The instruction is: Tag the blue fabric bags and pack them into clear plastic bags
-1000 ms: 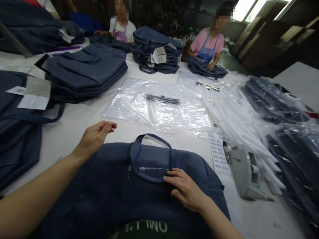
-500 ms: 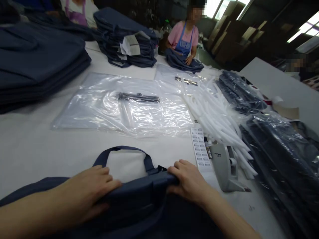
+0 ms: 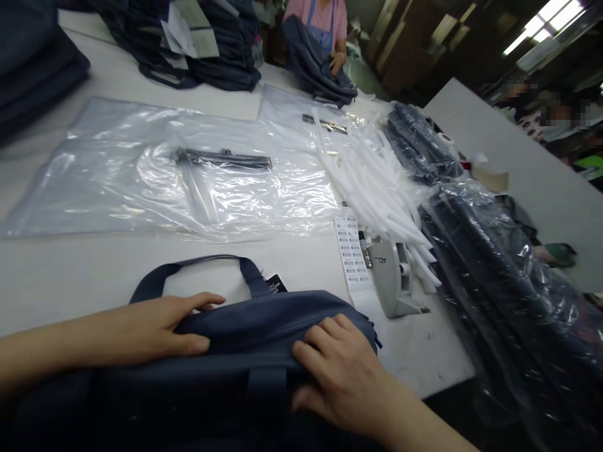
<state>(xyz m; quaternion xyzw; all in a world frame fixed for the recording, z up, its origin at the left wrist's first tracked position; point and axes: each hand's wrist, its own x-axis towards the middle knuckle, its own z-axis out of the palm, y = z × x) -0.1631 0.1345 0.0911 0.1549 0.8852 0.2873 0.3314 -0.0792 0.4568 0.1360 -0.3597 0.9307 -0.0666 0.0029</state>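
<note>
A dark navy bag (image 3: 264, 333) lies across the near edge of the table, its top facing up and a strap handle (image 3: 207, 258) looped out on the far side. A small black tag (image 3: 276, 283) hangs by the handle's base. My left hand (image 3: 164, 329) rests on the left of the bag's top, thumb and index finger stretched apart; its other fingers are partly hidden. With curled fingers over the upper edge and the thumb beneath, my right hand (image 3: 334, 370) grips the bag's near top edge.
Beyond the bag lie clear plastic bags (image 3: 127, 157), a barcode label sheet (image 3: 351, 251), a grey tape dispenser (image 3: 389, 276) and white tubes (image 3: 381, 188). Plastic-wrapped dark bags (image 3: 499, 263) lie at right. Stacked navy bags (image 3: 230, 44) stand behind, near a person in an apron (image 3: 323, 28).
My right hand has moved lower on the bag, onto its near top edge. The left hand's thumb and index finger have spread apart. The bag's top now faces up more, and the view has shifted.
</note>
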